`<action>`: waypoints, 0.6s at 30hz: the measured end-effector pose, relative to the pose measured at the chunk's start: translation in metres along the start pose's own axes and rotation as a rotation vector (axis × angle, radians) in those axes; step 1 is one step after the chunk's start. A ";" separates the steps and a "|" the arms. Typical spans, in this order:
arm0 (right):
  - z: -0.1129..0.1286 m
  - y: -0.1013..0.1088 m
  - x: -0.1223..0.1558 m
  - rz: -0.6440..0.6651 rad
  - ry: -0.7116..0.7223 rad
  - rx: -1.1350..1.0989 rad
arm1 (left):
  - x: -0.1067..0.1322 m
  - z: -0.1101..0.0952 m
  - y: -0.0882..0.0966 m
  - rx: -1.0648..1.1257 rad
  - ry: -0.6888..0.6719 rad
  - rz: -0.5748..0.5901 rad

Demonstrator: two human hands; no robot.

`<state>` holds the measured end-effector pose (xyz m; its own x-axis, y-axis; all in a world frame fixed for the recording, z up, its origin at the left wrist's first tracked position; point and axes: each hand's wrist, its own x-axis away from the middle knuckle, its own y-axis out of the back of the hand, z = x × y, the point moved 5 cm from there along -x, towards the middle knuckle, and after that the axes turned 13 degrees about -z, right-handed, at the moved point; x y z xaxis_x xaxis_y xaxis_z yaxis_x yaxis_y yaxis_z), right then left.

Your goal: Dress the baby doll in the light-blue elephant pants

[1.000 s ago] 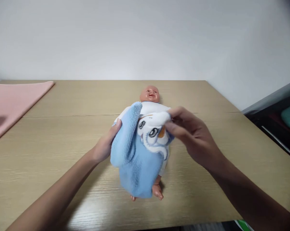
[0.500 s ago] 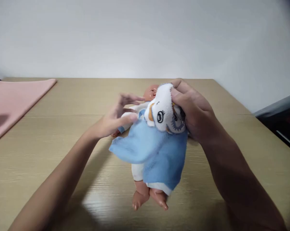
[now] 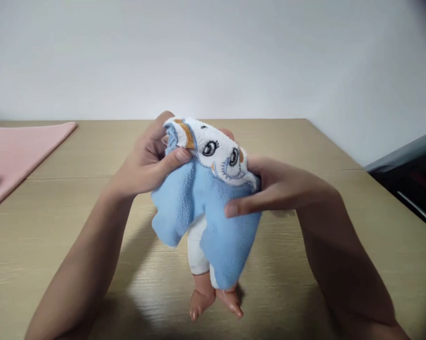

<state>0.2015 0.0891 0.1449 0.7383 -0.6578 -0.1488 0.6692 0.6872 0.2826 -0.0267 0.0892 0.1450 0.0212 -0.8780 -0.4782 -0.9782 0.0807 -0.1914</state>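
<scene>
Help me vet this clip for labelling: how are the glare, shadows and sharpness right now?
All in the head view: pale glare on the table left of the doll's feet; a dark patch, perhaps shadow, on the pink cloth; the embroidered eyes on the blue cloth legible but slightly soft; the upper right corner darkened.

Blue garment (image 3: 206,189); white top (image 3: 198,137) bunched

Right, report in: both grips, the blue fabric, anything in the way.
Left grip and right grip both holding the blue fabric. Fabric hides most of the doll. Pink cloth off to the left, out of the way.
</scene>
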 end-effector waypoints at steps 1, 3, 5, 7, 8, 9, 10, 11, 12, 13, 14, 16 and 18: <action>0.000 -0.004 -0.002 0.034 0.024 0.015 | 0.000 0.001 -0.001 -0.003 0.055 0.001; -0.001 -0.009 -0.006 0.030 0.066 0.088 | 0.001 0.003 -0.003 -0.053 0.206 0.085; -0.002 -0.009 -0.008 -0.061 0.076 0.135 | 0.005 0.003 -0.005 -0.118 0.353 0.250; -0.004 -0.005 -0.009 -0.184 0.066 0.116 | 0.009 0.003 -0.001 -0.167 0.460 0.381; -0.006 -0.003 -0.009 -0.231 0.063 0.098 | 0.010 0.003 0.002 -0.175 0.495 0.409; -0.008 -0.003 -0.009 -0.247 0.063 0.077 | 0.010 0.003 0.005 -0.180 0.528 0.421; -0.010 -0.004 -0.010 -0.216 0.068 0.054 | 0.011 0.005 0.009 -0.184 0.561 0.428; -0.011 -0.008 -0.011 -0.141 0.079 0.027 | 0.012 0.007 0.011 -0.182 0.584 0.439; -0.012 -0.013 -0.012 -0.040 0.090 -0.003 | 0.012 0.010 0.013 -0.173 0.593 0.453; -0.012 -0.018 -0.012 0.061 0.102 -0.037 | 0.013 0.013 0.013 -0.161 0.592 0.468; -0.012 -0.022 -0.011 0.143 0.107 -0.060 | 0.014 0.016 0.013 -0.148 0.576 0.479; -0.014 -0.024 -0.011 0.157 0.073 -0.071 | 0.015 0.022 0.010 -0.118 0.516 0.481; -0.017 -0.018 -0.013 -0.003 0.025 -0.086 | 0.015 0.028 0.006 -0.109 0.459 0.450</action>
<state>0.1810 0.0910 0.1255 0.7373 -0.6530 -0.1731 0.6755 0.7099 0.1994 -0.0268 0.0900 0.1131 -0.4621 -0.8839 -0.0718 -0.8868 0.4603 0.0412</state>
